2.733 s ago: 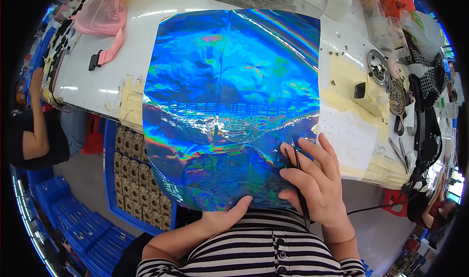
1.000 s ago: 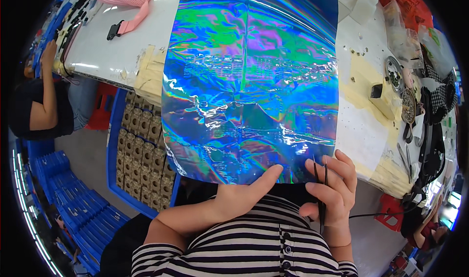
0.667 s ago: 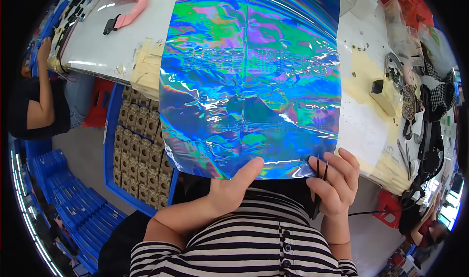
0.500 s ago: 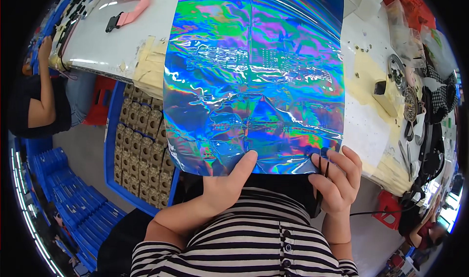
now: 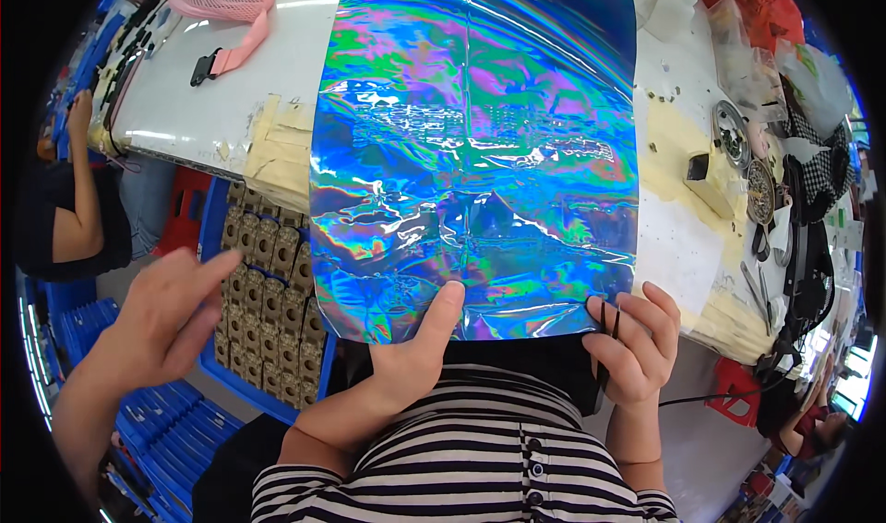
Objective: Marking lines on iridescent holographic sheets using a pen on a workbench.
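Note:
A large iridescent foil sheet [image 5: 480,182], blue, green and purple, spreads before me over the table's front edge. It is wrinkled, with a straight line down its middle; whether it is a flat bag I cannot tell. My left hand [image 5: 415,348] grips its lower edge, thumb on top, other fingers hidden beneath. At the lower right corner, my right hand [image 5: 641,348] is closed round dark tweezers [image 5: 605,325], its fingertips against the foil. Another person's hand [image 5: 171,315] reaches in from the left, one finger extended toward a blue crate [image 5: 210,357].
Camouflage-patterned pieces with round holes [image 5: 268,288] fill the crate. A pink mesh item with a strap and black buckle [image 5: 221,62] lies on the white table [image 5: 198,108]. At right are round metal dishes [image 5: 731,136], a small box [image 5: 711,184] and scissors [image 5: 757,292]. A co-worker [image 5: 78,214] sits at left.
Another person's hand has come in from the left beside the crate. The foil sheet has shifted slightly left and toward me, its far edge now showing. Both my hands keep their hold.

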`<state>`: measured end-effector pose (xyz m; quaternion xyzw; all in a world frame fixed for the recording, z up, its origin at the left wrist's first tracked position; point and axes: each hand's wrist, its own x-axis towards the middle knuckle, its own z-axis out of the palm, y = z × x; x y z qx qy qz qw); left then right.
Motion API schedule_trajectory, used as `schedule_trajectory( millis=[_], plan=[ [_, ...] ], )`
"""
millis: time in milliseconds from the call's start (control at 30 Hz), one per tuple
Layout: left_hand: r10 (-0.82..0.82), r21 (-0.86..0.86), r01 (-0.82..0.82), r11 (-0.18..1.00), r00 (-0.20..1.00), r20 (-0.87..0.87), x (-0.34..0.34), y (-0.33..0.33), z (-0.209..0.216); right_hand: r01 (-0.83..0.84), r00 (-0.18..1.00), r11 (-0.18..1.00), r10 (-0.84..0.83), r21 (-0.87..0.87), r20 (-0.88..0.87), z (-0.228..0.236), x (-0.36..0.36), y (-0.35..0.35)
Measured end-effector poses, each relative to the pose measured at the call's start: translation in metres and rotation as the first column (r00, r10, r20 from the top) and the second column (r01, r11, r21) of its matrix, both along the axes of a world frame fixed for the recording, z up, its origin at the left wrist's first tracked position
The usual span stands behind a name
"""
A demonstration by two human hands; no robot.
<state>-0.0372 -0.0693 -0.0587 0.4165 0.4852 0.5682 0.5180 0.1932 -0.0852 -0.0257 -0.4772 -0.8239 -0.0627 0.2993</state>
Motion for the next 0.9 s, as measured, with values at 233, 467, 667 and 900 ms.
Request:
schedule_trajectory(
  millis=[233, 467, 667, 900],
  plan=[
    [0.001, -0.084, 0.008, 0.996, 0.994, 0.109, 0.003, 0.004, 0.005, 0.003, 1.0, 1.0, -0.003, 0.018, -0.013, -0.004, 0.003, 0.0],
    [-0.021, -0.097, 0.038, 0.995, 0.985, 0.17, 0.005, 0.003, 0.013, -0.03, 0.999, 1.0, 0.03, 0.008, -0.04, 0.001, 0.004, 0.001],
    [-0.083, -0.127, 0.116, 0.985, 0.966, 0.243, 0.012, 0.014, 0.007, -0.016, 0.999, 0.999, 0.015, -0.035, -0.036, -0.007, 0.01, 0.0],
    [-0.237, -0.178, 0.332, 0.926, 0.88, 0.412, 0.01, -0.002, 0.009, -0.031, 0.998, 0.999, 0.03, -0.018, -0.058, -0.004, 0.007, 0.0]
  ],
)
